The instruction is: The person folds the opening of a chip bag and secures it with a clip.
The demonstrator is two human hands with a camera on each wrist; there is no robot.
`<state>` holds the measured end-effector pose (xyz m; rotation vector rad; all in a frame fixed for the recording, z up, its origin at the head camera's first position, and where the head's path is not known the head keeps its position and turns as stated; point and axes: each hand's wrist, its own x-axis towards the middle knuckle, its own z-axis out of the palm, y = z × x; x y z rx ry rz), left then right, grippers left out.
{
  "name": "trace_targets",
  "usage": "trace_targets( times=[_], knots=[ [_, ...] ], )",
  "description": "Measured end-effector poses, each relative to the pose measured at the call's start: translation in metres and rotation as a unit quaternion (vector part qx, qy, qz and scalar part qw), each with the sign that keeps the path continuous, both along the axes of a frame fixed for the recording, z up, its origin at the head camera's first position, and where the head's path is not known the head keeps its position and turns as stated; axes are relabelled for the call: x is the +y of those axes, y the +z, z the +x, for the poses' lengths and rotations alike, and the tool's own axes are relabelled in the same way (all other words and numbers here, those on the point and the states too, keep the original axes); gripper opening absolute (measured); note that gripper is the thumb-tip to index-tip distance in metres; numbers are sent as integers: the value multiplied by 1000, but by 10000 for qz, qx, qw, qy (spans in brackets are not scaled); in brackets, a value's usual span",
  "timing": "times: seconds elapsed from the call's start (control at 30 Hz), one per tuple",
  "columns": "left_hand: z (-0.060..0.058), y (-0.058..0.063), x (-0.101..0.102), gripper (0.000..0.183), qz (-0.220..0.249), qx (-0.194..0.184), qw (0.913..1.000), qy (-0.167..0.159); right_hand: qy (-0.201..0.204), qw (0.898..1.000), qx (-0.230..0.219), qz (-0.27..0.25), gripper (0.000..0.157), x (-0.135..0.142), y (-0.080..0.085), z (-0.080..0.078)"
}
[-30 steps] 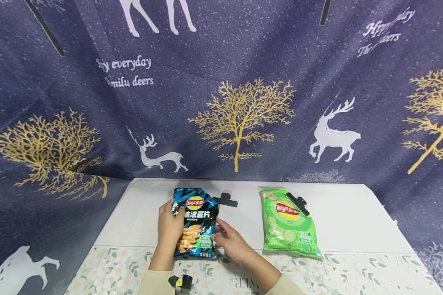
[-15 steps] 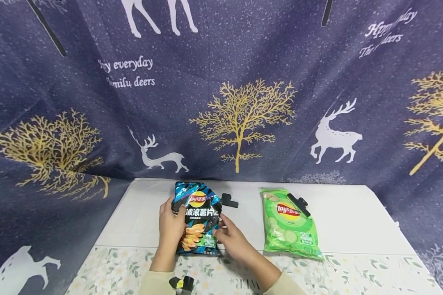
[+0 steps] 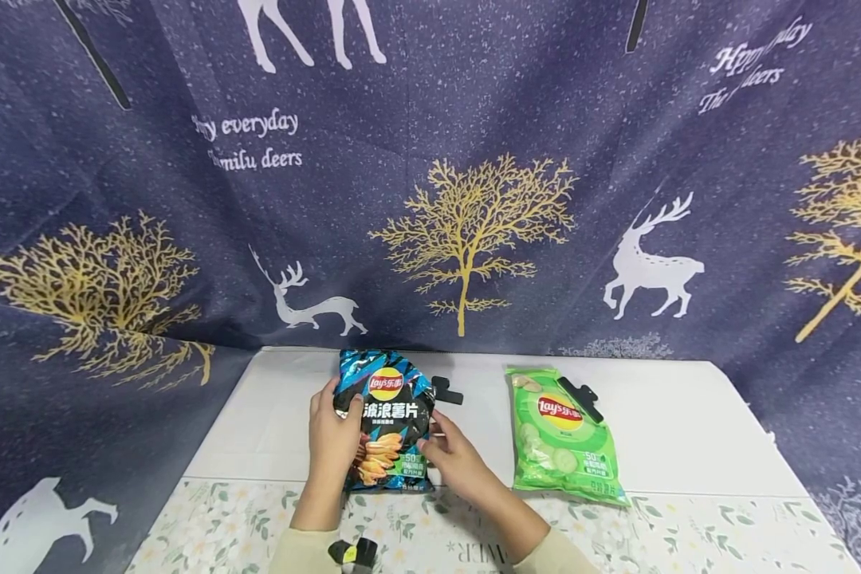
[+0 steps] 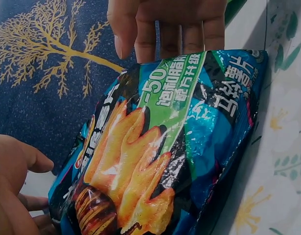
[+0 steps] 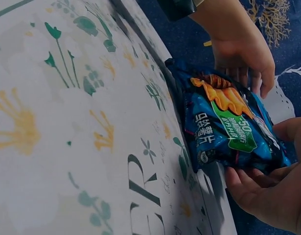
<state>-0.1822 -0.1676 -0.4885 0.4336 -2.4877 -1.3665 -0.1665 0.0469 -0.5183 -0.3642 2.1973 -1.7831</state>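
Note:
A blue and black bag of Lay's potato chips (image 3: 395, 414) is held between both hands, its printed front up and its top toward the backdrop. My left hand (image 3: 333, 430) grips the left side, thumb over the front and fingers hidden behind. On the opposite edge my right hand (image 3: 455, 458) holds the bag, thumb at the front and fingers underneath, as the right wrist view shows. A black bag clip (image 3: 448, 391) lies on the table just past the bag's upper right, partly covered by it in the head view.
To the right lies a green Lay's chip bag (image 3: 563, 446) with a black clip (image 3: 581, 399) across its upper right corner. The white table (image 3: 273, 414) has a floral cover (image 3: 208, 518) at the front. A dark deer-patterned cloth (image 3: 430, 104) hangs behind.
The blue chip bag has shifted slightly to the right and away from me, now overlapping more of the loose clip. Both hands keep hold of it; the green bag stays put.

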Motion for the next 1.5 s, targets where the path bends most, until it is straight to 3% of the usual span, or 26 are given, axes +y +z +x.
trace_targets(
  times=[0.23, 0.4, 0.7, 0.87, 1.07, 1.23, 1.5],
  knots=[
    [0, 1, -1, 59, 206, 312, 9992, 122, -61, 10000, 6, -71, 69, 1, 1, -5],
    [1, 2, -1, 57, 324, 426, 9983, 225, -332, 9994, 98, 12, 68, 0, 4, -7],
    [2, 3, -1, 56, 395, 488, 9977, 260, -971, 9935, 4, -602, 45, -3, 11, -15],
    [3, 4, -2, 56, 375, 503, 9977, 253, -1106, 9906, -182, -777, 42, -5, 10, -18],
    [5, 7, -1, 57, 293, 647, 9970, 296, -1210, 9894, -92, -792, 35, -7, 10, -19],
    [9, 13, 2, 59, -59, 1167, 9921, 464, -1297, 9883, -92, -795, 28, -9, 11, -20],
    [14, 25, 7, 55, -674, 2184, 9722, 511, -1504, 9869, 5, -579, 20, -10, 13, -19]
  ],
)
